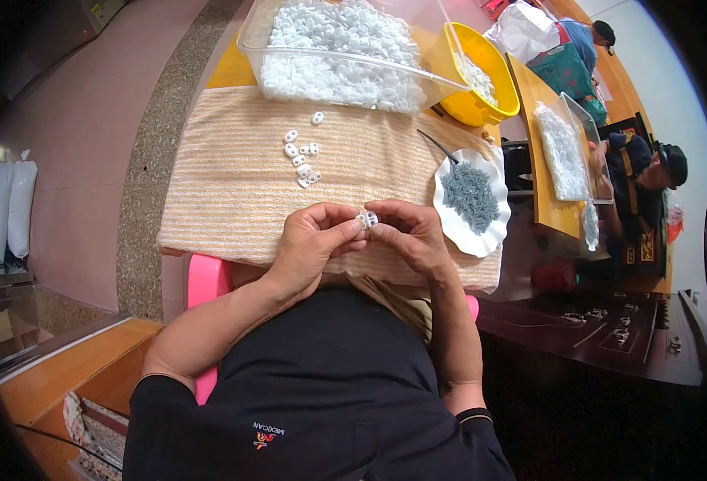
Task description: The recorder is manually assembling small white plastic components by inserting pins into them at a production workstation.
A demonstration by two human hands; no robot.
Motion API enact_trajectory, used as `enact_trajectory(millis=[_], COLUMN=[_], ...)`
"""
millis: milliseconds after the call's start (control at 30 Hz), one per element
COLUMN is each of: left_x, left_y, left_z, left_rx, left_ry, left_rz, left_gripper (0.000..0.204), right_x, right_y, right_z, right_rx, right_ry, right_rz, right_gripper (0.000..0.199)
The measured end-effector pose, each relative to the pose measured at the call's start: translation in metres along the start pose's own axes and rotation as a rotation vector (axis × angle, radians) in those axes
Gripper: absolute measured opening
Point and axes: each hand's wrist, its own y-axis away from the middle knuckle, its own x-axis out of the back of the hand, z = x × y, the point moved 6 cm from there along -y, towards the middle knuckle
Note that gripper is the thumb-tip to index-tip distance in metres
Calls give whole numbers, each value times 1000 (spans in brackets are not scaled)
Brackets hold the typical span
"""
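Both hands meet over the near part of the striped towel (pixel 233 192). Between their fingertips is a small white plastic piece with two dark holes (pixel 372 218), which looks like a cord lock. My left hand (pixel 311 244) pinches its left side, where a bit of white shows by the thumb. The right side is gripped by the thumb and fingers of my right hand (pixel 416 239). Farther off on the towel lie several loose white two-holed pieces (pixel 291 150). Right of my right hand, a white wavy-rimmed plate (pixel 447 222) holds a heap of tiny grey pieces (pixel 472 196), perhaps springs.
A clear plastic bin (pixel 251 42) full of white parts stands at the far edge. Beside it is a yellow basin (pixel 507 86) with more. A thin black stick (pixel 437 147) leans on the plate. Two people (pixel 646 172) sit at tables to the right.
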Motion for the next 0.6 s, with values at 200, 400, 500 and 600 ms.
enact_trajectory(millis=[200,400,500,600], left_x=[-1,-3,-3,-3], left_y=[0,-1,-2,-3], left_z=[-1,-3,-5,-7], left_rx=[23,64,90,118], left_ry=[25,121,164,192], left_rz=[-22,-69,-107,-137], left_gripper=[13,14,16,16], right_x=[-2,-1,-1,-3], right_y=[1,3,4,4], right_z=[-3,-6,-7,-8], right_rx=[-1,29,54,83], right_ry=[-49,-25,-24,-103], right_rz=[0,-13,-6,-16], right_gripper=[29,30,29,28])
